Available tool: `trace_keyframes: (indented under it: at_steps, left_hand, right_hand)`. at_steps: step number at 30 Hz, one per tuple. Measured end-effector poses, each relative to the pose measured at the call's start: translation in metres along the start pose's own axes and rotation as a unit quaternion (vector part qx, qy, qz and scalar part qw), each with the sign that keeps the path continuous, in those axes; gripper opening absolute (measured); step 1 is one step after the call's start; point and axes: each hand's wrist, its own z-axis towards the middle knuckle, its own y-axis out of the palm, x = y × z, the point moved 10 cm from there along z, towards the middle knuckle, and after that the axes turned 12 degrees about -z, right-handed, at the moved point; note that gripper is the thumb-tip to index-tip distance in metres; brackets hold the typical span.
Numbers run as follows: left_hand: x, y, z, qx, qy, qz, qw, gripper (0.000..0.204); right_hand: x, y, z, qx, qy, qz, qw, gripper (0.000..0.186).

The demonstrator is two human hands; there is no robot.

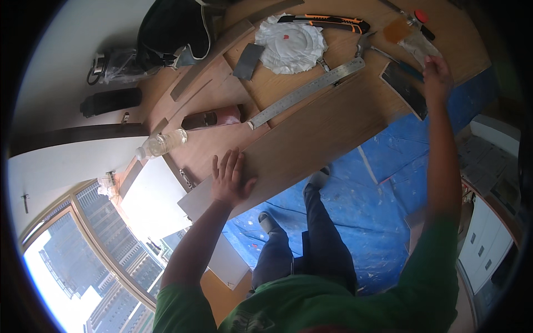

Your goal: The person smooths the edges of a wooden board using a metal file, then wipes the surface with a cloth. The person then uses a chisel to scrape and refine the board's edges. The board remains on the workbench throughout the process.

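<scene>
My left hand [230, 180] lies flat with fingers spread on the near left end of a long brown wooden board [322, 130]. At the far right, my right hand [437, 72] is closed, its fingertips at the end of a pale, crumpled piece [420, 46] with an orange-brown patch beside it. What kind of thing that is I cannot make out. Below that hand lies a dark flat rectangular block [404, 90], and a thin tool with a dark blue handle [410, 70] passes close to the fingers. A steel ruler [308, 93] rests along the board's far edge.
Farther back lie an orange-and-black utility knife [330, 23], a crumpled white cloth [291, 44] and a grey square sheet [248, 61]. A clear bottle [168, 142] lies on its side at left, near a dark block [211, 117]. Blue sheeting [344, 194] covers the floor.
</scene>
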Motion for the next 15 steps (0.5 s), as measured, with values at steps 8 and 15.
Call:
trace_keyframes:
  at_steps: [8, 15]
  left_hand:
    - [-0.006, 0.004, 0.002, 0.007, 0.006, 0.004, 1.0, 0.081]
    - [-0.005, 0.005, 0.009, 0.009, 0.004, 0.003, 1.0, 0.08]
  right_hand:
    - [-0.126, 0.074, -0.11, -0.189, -0.285, -0.032, 0.939, 0.027]
    - [-0.223, 0.17, -0.206, -0.201, -0.566, -0.186, 0.777, 0.025]
